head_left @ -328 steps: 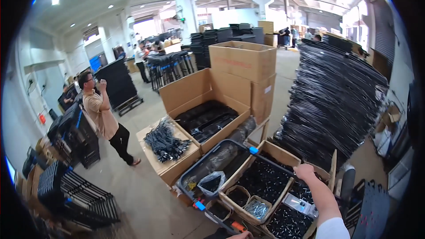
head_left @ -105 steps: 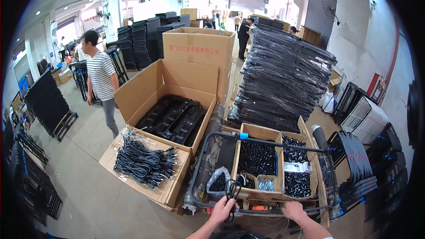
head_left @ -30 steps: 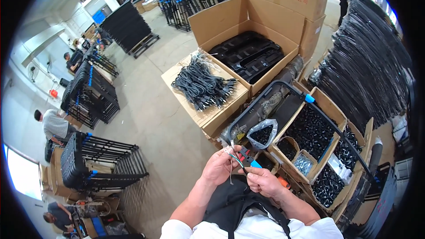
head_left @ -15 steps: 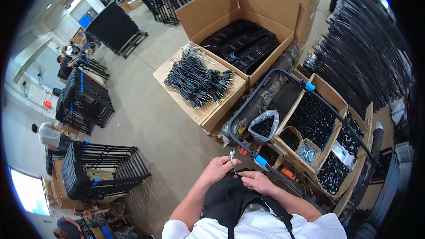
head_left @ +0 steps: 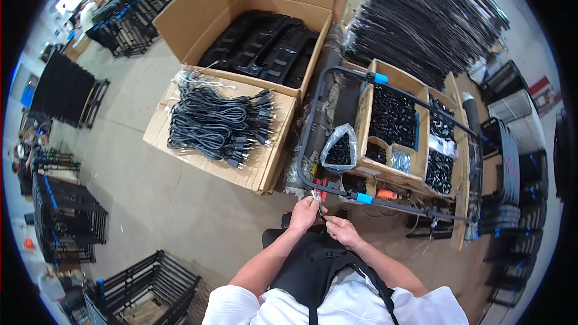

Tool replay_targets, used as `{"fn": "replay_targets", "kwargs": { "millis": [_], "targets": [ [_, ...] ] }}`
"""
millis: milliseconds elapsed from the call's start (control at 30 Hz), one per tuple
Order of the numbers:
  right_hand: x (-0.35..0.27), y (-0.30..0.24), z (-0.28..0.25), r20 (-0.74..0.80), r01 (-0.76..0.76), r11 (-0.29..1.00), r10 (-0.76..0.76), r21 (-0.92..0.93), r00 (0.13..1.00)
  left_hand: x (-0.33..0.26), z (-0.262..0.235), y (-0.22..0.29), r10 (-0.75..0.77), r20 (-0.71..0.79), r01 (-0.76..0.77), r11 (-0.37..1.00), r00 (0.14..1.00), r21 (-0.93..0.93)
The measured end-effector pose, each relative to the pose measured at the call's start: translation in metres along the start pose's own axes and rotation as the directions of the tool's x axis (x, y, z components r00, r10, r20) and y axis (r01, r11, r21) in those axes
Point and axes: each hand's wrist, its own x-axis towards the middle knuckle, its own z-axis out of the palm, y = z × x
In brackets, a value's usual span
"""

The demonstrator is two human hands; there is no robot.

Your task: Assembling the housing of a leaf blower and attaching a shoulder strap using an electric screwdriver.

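Observation:
In front of my body, my left hand [head_left: 304, 212] is closed in a pinch on a short wire lead [head_left: 316, 195], whose whitish connector ends stick up past the fingertips. Just right of it, my right hand [head_left: 342, 230] pinches the dark lower part of the same lead. Fingers hide much of the wire. Right beyond the hands are red-handled pliers [head_left: 321, 188] and the near bar of a dark tubular frame [head_left: 330, 191] with blue sleeves. A pile of bundled black power cords [head_left: 220, 121] lies on a cardboard carton [head_left: 262, 173] at the left.
Behind the cords stands an open carton [head_left: 171, 27] of black moulded parts [head_left: 259, 48]. To the right, a wooden divided box [head_left: 385, 171] holds small black fittings and screws, beside a plastic bag [head_left: 339, 150] and an orange-handled tool [head_left: 387, 194]. Black frames [head_left: 144, 289] stand at lower left.
My view has swung to the right, so the cartons and frames sit further left. Both hands still pinch the wire lead and now appear closer to the tubular frame.

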Motion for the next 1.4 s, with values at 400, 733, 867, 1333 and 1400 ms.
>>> {"fn": "replay_targets", "kwargs": {
  "millis": [400,733,867,1333,1400],
  "targets": [
    [-0.001,0.016,0.013,-0.093,-0.025,0.999,0.028,0.037,0.995,-0.002,-0.001,0.017,0.076,-0.044,-0.055,0.927,0.996,0.372],
    [0.002,0.011,-0.007,-0.037,0.014,0.995,-0.018,-0.103,0.999,0.002,0.007,0.019,0.158,0.01,-0.147,0.891,0.987,0.429],
    [0.003,0.001,-0.01,0.033,0.044,0.986,-0.039,-0.16,0.999,0.003,0.001,0.029,0.096,0.064,-0.115,0.847,0.993,0.519],
    [0.018,-0.009,-0.004,0.105,0.1,0.995,-0.102,0.022,0.989,0.01,0.002,0.025,0.197,-0.095,-0.104,0.801,0.976,0.59],
    [0.022,-0.002,-0.002,0.113,0.116,0.99,-0.125,0.081,0.986,0.004,0.012,0.038,0.135,-0.112,-0.055,0.843,0.985,0.534]
  ]
}}
